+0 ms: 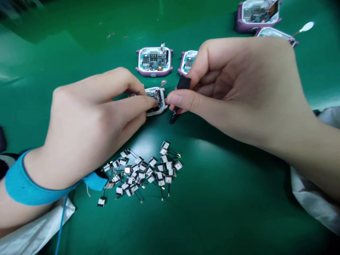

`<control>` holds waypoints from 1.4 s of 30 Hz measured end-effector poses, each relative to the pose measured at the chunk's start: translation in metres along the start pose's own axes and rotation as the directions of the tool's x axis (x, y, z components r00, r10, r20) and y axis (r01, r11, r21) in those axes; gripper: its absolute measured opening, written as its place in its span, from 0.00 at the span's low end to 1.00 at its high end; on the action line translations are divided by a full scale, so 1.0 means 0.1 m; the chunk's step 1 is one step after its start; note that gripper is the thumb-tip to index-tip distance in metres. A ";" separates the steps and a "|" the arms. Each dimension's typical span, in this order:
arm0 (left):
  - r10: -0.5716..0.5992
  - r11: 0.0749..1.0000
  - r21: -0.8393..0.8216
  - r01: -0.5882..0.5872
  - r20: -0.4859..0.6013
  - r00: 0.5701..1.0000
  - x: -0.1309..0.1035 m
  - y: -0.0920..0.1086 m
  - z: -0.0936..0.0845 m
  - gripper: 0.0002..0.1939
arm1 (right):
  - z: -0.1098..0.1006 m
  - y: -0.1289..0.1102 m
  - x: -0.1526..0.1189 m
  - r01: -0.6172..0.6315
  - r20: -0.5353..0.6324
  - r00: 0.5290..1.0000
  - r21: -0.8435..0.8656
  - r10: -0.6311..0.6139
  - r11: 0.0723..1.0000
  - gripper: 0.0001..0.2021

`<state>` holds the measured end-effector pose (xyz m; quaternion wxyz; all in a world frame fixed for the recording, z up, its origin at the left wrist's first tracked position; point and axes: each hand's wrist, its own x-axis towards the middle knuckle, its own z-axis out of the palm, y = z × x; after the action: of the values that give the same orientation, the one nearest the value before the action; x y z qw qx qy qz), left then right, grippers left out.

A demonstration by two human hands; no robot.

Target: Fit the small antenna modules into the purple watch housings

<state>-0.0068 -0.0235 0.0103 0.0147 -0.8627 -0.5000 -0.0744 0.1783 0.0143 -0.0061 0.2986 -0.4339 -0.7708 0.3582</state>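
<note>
My left hand [90, 117], with a blue wrist strap [47, 193], is closed around an open watch case [160, 106]. Its thumb and a fingertip reach into the case, over the circuit board, and hide much of it. A small round silver part [163, 82] on a thin red wire sticks up from the case's far edge. Just right of the case, my right hand [252, 78] pinches a slim black tool [183, 82], broad and flat at its upper end, narrow at the lower. Its middle is hidden by the thumb.
Small square antenna modules [143, 166] with short black cables lie in a loose pile nearer to me. Beyond my hands stand purple-framed open watch cases [154, 62], one [189, 63] partly behind my right hand, others [257, 16] at the far right. The green mat [212, 212] lies underneath.
</note>
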 end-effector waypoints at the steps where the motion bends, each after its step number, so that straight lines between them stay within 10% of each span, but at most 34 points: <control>1: -0.004 1.000 0.006 0.004 0.005 1.000 0.00 0.00 0.00 0.09 | 0.00 0.00 0.00 -0.003 -0.004 1.000 0.001 0.003 1.000 0.09; 42: 0.052 0.999 0.002 -0.052 -0.015 0.999 -0.01 -0.03 0.04 0.15 | 0.00 0.00 -0.02 0.021 0.013 1.000 -0.093 -0.019 0.995 0.12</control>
<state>-0.0094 -0.0224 0.0061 0.0210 -0.8748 -0.4774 -0.0799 0.1795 0.0131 -0.0065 0.2769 -0.4374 -0.7928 0.3216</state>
